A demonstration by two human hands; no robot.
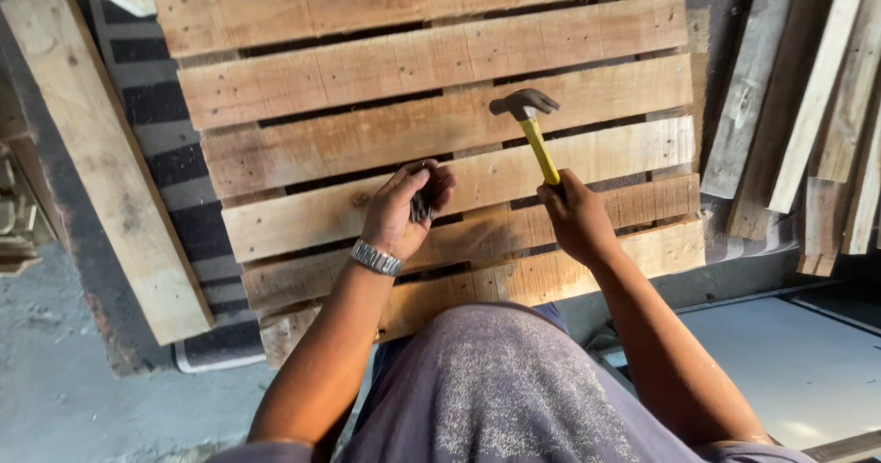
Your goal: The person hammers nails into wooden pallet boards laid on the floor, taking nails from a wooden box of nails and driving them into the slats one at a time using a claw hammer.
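A wooden pallet (431,123) of several rough slats lies in front of me. My right hand (576,217) grips the yellow handle of a claw hammer (530,122), its dark metal head raised above the middle slats. My left hand (404,208), with a metal watch on the wrist, is curled around a small bunch of dark nails (422,204), fingertips pinching one above a slat. The two hands are about a hand's width apart over the near slats.
A loose thick plank (105,160) leans at the left of the pallet. Several weathered boards (817,105) are stacked at the right. A striped mat (156,133) lies under the pallet on a concrete floor (64,380). A pale panel (798,362) sits at lower right.
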